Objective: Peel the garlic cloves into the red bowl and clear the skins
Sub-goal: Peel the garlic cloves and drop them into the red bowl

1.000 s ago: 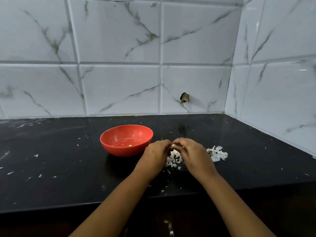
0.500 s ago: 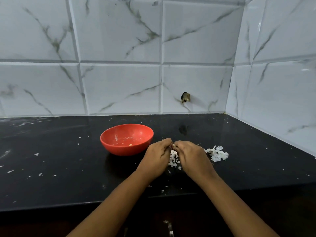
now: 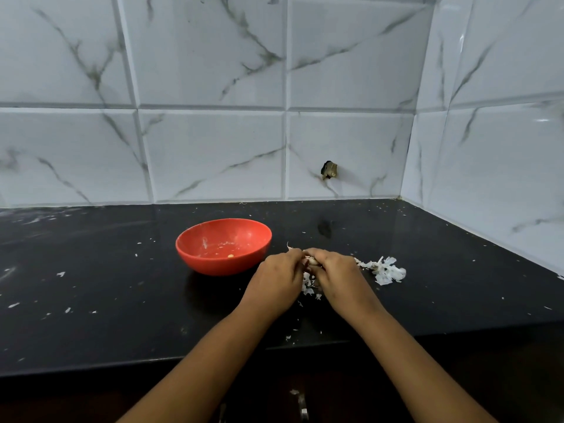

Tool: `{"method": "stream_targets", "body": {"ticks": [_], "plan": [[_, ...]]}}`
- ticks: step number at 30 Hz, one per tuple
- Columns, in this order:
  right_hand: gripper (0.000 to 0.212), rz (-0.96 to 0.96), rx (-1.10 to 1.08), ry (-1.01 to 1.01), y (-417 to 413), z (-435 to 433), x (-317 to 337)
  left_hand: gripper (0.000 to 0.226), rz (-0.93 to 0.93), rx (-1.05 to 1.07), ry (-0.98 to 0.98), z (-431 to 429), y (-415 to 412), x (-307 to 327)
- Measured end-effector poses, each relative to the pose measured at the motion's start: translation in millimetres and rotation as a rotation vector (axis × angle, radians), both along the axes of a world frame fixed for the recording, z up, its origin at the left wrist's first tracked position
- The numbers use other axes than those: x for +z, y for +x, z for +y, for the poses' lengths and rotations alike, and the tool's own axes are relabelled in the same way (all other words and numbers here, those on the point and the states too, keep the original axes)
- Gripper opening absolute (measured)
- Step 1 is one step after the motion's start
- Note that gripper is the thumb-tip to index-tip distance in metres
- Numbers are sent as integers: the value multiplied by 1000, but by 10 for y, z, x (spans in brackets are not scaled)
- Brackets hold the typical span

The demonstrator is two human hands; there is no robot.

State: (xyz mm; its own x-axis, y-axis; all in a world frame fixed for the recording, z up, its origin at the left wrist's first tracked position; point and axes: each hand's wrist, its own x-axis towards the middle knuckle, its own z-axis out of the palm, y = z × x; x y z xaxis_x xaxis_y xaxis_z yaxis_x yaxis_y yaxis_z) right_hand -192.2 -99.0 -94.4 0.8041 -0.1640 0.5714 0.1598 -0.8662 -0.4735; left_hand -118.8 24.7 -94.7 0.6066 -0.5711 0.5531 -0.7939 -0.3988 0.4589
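Both hands meet above the black surface (image 3: pixel 91 300), knuckles toward the camera. The left hand (image 3: pixel 276 279) and the right hand (image 3: pixel 338 279) each have fingers curled in, and together they pinch a garlic clove (image 3: pixel 311 261) between their fingertips, held just off the surface. Only a small pale part of the clove shows between the fingers, so its long axis and the way its tip points cannot be told. A red bowl (image 3: pixel 222 265) stands upright just left of the left hand, apart from it. Inside are pale smears and specks on the wall and floor of the bowl, and one small yellowish bit (image 3: pixel 230 255) near the front. No whole clove can be made out in it. Under the hands lies a small heap of white skins (image 3: pixel 308 283). A second, larger heap of skins (image 3: pixel 386 270) lies near the right hand, on its right side. Fine white flecks are scattered over the surface to both sides. Behind stands a tiled wall (image 3: pixel 213 71) with grey veining. It carries a dark chipped hole (image 3: pixel 329 170) low down, beyond the hands.
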Motion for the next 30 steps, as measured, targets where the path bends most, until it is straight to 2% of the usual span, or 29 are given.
{"method": "stream_targets", "body": {"ticks": [6, 15, 17, 20, 25, 27, 30], "plan": [[31, -20, 73, 141, -71, 37, 61, 17, 23, 2, -113, 56, -12, 50], [23, -114, 38, 229, -87, 30, 67, 15, 90, -88, -201, 45, 3, 65], [22, -80, 8, 342, -75, 18, 80, 12, 115, -84, -227, 51, 7, 71], [19, 24, 4, 620, -75, 3, 109, 9, 136, -58, -244, 56, 12, 75], [15, 194, 174, 1059, -104, -16, 213, 4, 98, -10, -191, 64, 8, 70], [14, 231, 215, 1116, -98, -19, 228, 6, 41, 27, -144, 65, -2, 68], [17, 242, 209, 1021, -59, -6, 191, 10, -47, 77, -65, 79, -39, 100]]}}
